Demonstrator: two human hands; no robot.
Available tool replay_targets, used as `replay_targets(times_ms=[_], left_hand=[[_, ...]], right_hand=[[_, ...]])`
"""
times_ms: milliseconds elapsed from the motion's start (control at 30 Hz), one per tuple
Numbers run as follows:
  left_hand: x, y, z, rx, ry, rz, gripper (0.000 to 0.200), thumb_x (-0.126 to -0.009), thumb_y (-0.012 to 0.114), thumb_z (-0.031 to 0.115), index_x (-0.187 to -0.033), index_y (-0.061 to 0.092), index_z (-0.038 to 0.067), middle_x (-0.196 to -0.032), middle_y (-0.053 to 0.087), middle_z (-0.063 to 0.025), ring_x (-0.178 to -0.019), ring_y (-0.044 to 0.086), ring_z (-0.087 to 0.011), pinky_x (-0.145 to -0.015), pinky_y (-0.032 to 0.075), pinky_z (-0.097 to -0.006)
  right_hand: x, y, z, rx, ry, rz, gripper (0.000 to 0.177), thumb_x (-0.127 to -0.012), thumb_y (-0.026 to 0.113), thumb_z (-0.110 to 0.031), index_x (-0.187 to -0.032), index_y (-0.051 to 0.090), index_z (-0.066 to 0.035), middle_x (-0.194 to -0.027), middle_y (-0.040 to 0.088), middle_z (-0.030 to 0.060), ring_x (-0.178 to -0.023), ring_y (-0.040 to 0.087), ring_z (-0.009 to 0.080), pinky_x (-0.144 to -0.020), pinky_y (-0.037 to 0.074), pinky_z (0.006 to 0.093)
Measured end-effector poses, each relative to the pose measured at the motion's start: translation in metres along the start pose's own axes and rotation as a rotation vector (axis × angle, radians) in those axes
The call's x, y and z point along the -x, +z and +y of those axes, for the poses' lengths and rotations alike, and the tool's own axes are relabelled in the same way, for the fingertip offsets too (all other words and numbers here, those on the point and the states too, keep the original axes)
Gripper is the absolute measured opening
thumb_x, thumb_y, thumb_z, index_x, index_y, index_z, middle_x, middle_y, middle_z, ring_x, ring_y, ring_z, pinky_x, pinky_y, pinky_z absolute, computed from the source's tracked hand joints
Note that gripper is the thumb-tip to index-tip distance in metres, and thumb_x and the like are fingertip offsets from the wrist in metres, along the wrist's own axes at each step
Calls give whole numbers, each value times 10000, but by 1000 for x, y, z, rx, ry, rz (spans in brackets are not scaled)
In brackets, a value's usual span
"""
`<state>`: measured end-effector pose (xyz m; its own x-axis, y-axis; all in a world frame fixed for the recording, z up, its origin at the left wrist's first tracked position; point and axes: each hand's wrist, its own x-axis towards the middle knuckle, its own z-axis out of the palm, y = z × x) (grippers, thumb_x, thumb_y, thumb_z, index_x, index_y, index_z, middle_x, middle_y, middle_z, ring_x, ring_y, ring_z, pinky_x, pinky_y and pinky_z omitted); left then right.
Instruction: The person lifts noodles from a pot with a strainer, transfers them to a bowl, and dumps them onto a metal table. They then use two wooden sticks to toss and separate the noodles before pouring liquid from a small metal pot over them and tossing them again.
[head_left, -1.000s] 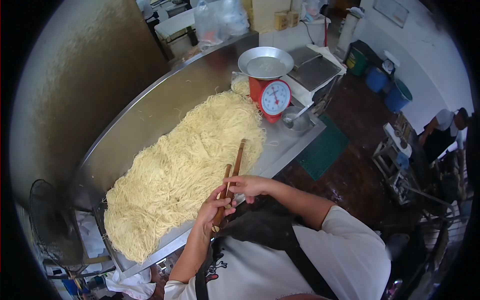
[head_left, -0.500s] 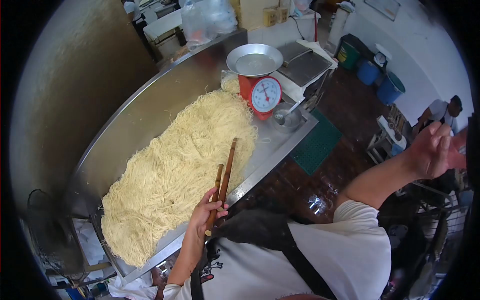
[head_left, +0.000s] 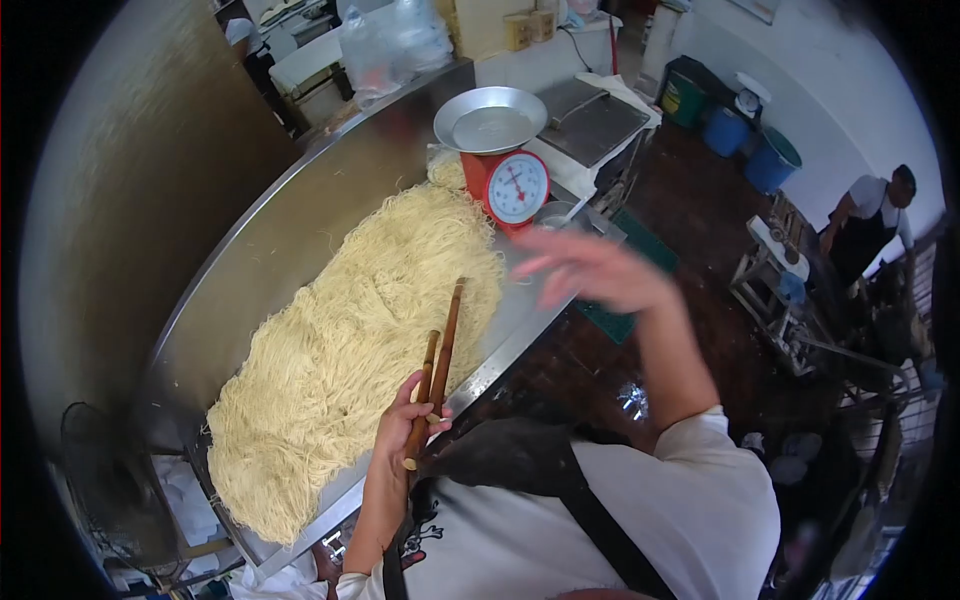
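My left hand [head_left: 398,425] grips a pair of long wooden chopsticks [head_left: 440,352] by their lower ends; their tips rest over the near edge of a large heap of pale yellow noodles [head_left: 360,330]. The noodles spread along a steel table [head_left: 290,215] with a raised back wall. My right hand [head_left: 592,268] hovers, blurred, with fingers spread and nothing in it, above the table's right corner, just below a red dial scale [head_left: 503,180] with a round metal pan.
A small metal bowl [head_left: 556,213] sits beside the scale. A fan [head_left: 105,480] stands at the lower left. Green mat [head_left: 640,250], blue buckets [head_left: 770,160] and a metal rack [head_left: 790,300] are on the dark floor to the right, where another person [head_left: 870,220] works.
My right hand left the chopsticks, swung far out to the right, and has now come back over the table's corner near the scale. The left hand keeps hold of the chopsticks.
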<state>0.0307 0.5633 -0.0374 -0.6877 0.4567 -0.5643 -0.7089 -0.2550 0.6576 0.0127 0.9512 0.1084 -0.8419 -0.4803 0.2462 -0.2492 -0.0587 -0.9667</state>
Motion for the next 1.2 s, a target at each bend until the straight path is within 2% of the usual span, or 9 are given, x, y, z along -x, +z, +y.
replay_targets(times_ms=[100, 267, 533, 733, 867, 967, 1067, 1100, 1200], left_hand=[[-1, 6, 2, -40, 1, -22, 790, -840, 497, -54, -1545, 191, 134, -1170, 581, -264, -918, 672, -354, -730, 617, -438], [-15, 4, 5, -18, 44, -17, 828, -860, 491, -35, -1564, 88, 126, -1234, 558, -276, -912, 678, -364, -739, 612, -452], [49, -36, 30, -284, -101, 71, 845, -827, 597, -21, -1550, 185, 123, -997, 584, -145, -694, 616, -197, -574, 573, -345], [9, -27, -30, -284, -247, 66, 525, -761, 561, -65, -1272, 479, 20, -921, 583, -82, -605, 553, -123, -496, 465, -243], [-20, -40, -30, -74, -157, 30, 261, -780, 552, -50, -1029, 519, 23, -868, 586, -66, -583, 507, -98, -444, 418, -229], [-6, -46, 0, -178, -177, 76, 274, -796, 550, -51, -1057, 525, 28, -849, 573, -52, -573, 480, -93, -427, 393, -227], [-4, -64, 7, -183, -184, 61, 327, -806, 552, -56, -1117, 513, 38, -862, 574, -45, -576, 474, -87, -427, 397, -227], [-7, -73, -1, -162, -186, 42, 339, -808, 555, -53, -1132, 510, 38, -864, 574, -46, -576, 474, -87, -426, 397, -226], [-10, -74, -13, -227, -210, 61, 413, -807, 593, -13, -1201, 481, 38, -799, 574, -49, -559, 493, -87, -418, 402, -229]], right_hand=[[-23, 72, 154, 422, 246, -242, 583, -1047, 441, -345, -1547, 239, -124, -1318, 565, 134, -973, 617, 186, -901, 493, 337], [-50, 158, 194, -258, 574, -340, 595, -1048, 390, -444, -1542, 250, -144, -1081, 594, 114, -824, 601, 160, -820, 521, 329], [-50, 111, 175, -189, 773, -191, 602, -1002, 395, -578, -966, 647, -33, -929, 702, 153, -793, 697, 239, -756, 575, 355], [-22, 151, 204, -143, 931, 32, 810, -924, 555, -600, -1433, 266, -41, -1267, 541, 227, -1097, 607, 371, -868, 531, 494], [-39, 186, 235, -661, 839, 134, 750, -963, 592, -427, -1451, 221, 6, -1046, 649, 189, -967, 649, 344, -834, 541, 500], [-57, 174, 211, -623, 753, 143, 624, -935, 635, -385, -1347, 412, 26, -894, 671, 173, -827, 676, 299, -784, 559, 433], [-25, 148, 348, 431, 470, -160, 499, -917, 636, -413, -1121, 599, 41, -838, 676, 197, -771, 685, 255, -742, 561, 379], [-17, 155, 307, 875, 723, -33, 542, -890, 625, -510, -775, 665, 19, -703, 666, 181, -649, 677, 217, -659, 553, 355], [-14, 164, 320, 646, 1023, -350, 637, -877, 579, -591, -601, 629, -19, -562, 636, 116, -522, 648, 219, -600, 542, 370]])
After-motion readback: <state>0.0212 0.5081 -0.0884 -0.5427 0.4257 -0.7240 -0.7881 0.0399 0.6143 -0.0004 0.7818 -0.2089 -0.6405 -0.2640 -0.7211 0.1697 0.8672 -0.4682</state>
